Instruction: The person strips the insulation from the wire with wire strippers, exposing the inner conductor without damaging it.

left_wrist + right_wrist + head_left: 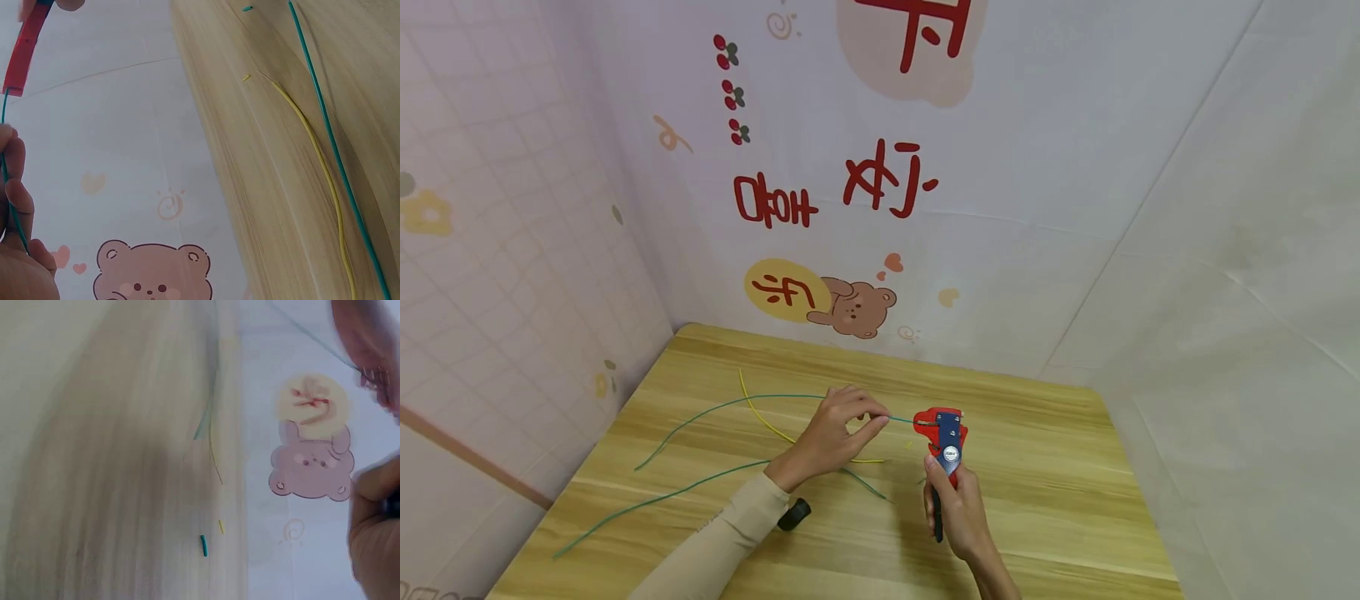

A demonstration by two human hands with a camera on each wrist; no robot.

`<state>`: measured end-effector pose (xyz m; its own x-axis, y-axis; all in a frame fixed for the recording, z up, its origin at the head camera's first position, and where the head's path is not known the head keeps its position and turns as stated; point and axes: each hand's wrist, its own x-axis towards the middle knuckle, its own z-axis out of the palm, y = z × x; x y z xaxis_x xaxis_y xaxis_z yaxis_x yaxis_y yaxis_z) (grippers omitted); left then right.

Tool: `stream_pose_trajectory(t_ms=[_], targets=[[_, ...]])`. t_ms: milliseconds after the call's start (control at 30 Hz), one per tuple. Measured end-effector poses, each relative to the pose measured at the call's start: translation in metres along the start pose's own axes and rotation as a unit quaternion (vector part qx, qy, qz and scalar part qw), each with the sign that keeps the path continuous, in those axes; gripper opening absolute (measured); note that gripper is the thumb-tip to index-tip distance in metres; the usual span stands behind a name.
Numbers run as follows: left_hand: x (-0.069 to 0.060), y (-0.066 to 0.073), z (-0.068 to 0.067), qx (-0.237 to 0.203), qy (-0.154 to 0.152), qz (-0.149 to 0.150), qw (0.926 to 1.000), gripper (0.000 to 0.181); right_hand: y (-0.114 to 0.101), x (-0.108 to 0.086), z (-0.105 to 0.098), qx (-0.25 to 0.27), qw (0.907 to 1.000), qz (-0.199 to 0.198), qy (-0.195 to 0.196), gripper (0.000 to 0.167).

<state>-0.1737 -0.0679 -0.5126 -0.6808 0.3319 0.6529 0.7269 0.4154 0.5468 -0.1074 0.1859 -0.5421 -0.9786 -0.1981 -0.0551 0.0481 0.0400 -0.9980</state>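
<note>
My left hand (826, 432) pinches a green wire (902, 420) between thumb and fingertips. The wire's end reaches the mouth of a red and blue wire stripper (950, 429). My right hand (961, 510) grips the stripper's handles, with the thumb near its round white label. In the left wrist view the wire runs along the left fingers into the stripper's red head (19, 65). Whether the stripper's jaws bite the wire is too small to tell. The right wrist view is blurred and shows part of the right hand (378, 534) at its edge.
A yellow wire (322, 156) with a bare, thin tip and another green wire (331, 134) lie on the wooden table (1045, 500). Near them are a short green offcut (247, 9) and a yellow one (245, 77). A small black object (794, 514) shows beside the left forearm.
</note>
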Motion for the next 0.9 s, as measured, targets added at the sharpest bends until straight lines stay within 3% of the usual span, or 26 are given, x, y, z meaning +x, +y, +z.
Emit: stream_pose_trajectory(t_ms=[133,900], targets=[[0.0002,-0.0002,-0.0006,0.003,-0.003,-0.003,1.0000,0.010,0.0018,0.0016,-0.0003,0.004,0.9999,-0.002,0.017,0.053],[-0.0014,-0.0005,-0.0018,0.001,-0.003,-0.012,0.9999,0.008,0.0004,0.0014,-0.0005,-0.002,0.9999,0.006,0.013,0.049]])
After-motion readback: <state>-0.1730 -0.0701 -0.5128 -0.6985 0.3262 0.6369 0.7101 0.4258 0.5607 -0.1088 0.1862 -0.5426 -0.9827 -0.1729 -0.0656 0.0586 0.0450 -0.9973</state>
